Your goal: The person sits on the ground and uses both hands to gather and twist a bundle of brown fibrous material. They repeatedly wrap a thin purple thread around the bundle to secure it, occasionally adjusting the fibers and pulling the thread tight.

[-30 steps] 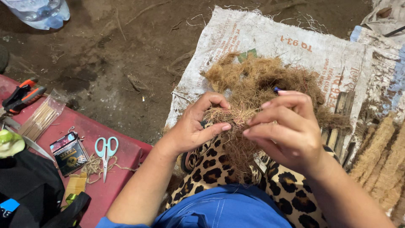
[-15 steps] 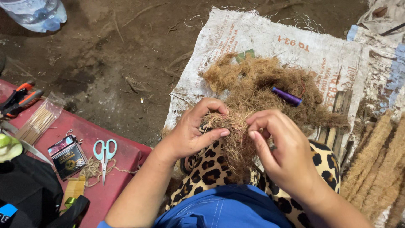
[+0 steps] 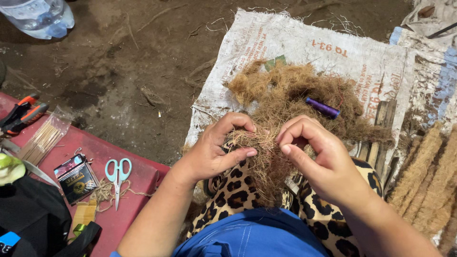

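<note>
Right hand [image 3: 320,159] moved left, fingers pinching fibre tuft [image 3: 261,143].

A loose tuft of brown coir fibre [image 3: 264,157] hangs over the leopard-print lap, pinched at top.

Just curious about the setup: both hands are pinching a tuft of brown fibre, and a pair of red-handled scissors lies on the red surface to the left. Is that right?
Not quite. The head view shows the scissors have pale turquoise handles, not red. They do lie on the red surface, and the left hand and right hand pinch the tuft of brown fibre.
</note>
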